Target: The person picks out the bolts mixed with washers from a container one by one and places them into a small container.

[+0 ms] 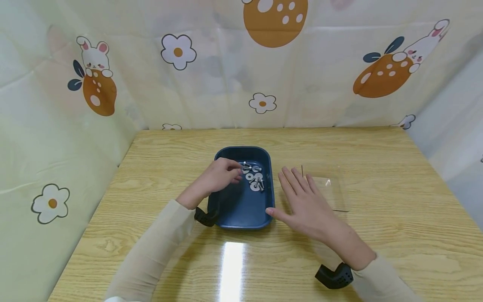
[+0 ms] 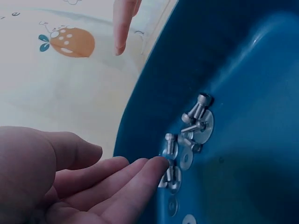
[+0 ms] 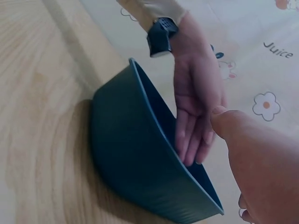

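Head view, left hand (image 1: 220, 174): reaches over the left wall of the blue tray (image 1: 241, 212), fingers loosely bent, thumb parted from them; nothing shows in its grasp.
Left fingertips: right beside the small metal bolts (image 2: 170, 144) and flat washers (image 2: 186, 157); one tip overlaps them in the left wrist view, and whether it touches cannot be told.
Bolts and washers: gathered on the tray floor, just right of the left fingers, some bolts lying across washers.
Right hand (image 1: 307, 205): spread flat, palm down, fingers straight, thumb held wide; it has hold of nothing visible.
Right thumb: reaches toward the tray's right rim; contact is unclear.
Clear plate (image 1: 333, 195): lies beyond and to the right of the right hand, partly behind its fingers, with dark thin marks at two edges.
Tray edges: raised walls with rounded corners, standing between the two hands; bare blue floor runs nearer the person than the left fingers.
Room around: bare wood of the table (image 1: 407, 218) stretches outward from either hand; beyond both, the far edge meets the printed cloth (image 1: 222, 84).
Wrists: each carries a black device (image 1: 334, 277).
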{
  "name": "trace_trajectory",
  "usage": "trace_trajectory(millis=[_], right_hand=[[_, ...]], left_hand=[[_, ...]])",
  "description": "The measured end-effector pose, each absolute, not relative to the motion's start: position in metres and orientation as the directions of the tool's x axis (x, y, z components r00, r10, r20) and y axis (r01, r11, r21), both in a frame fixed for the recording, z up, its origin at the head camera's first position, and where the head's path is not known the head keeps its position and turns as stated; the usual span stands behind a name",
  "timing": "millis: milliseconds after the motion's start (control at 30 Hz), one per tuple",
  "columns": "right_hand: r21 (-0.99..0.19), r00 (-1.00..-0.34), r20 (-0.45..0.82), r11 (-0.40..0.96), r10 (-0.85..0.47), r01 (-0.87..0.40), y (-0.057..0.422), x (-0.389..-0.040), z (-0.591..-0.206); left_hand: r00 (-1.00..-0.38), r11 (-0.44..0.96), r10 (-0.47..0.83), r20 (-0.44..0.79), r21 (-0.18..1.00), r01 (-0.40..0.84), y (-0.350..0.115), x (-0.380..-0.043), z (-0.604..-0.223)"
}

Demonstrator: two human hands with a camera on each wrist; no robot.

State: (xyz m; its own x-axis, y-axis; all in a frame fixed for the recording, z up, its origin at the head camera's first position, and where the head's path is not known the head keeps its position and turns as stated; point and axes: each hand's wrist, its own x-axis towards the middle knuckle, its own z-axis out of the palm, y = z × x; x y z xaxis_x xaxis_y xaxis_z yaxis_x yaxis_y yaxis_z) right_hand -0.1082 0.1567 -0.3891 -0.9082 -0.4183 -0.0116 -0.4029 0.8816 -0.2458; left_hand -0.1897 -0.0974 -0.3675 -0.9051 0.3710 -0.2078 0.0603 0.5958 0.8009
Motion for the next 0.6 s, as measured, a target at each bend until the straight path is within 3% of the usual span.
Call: trace_trajectory(millis=[600], right_hand=[[-0.250, -0.911, 0.003, 0.881, -0.413, -0.401, 0.134, -0.095, -0.409]], left_hand=[[-0.900, 0.563, 0.289, -0.325, 0.819, -0.115, -0.078, -0.208, -0.382]])
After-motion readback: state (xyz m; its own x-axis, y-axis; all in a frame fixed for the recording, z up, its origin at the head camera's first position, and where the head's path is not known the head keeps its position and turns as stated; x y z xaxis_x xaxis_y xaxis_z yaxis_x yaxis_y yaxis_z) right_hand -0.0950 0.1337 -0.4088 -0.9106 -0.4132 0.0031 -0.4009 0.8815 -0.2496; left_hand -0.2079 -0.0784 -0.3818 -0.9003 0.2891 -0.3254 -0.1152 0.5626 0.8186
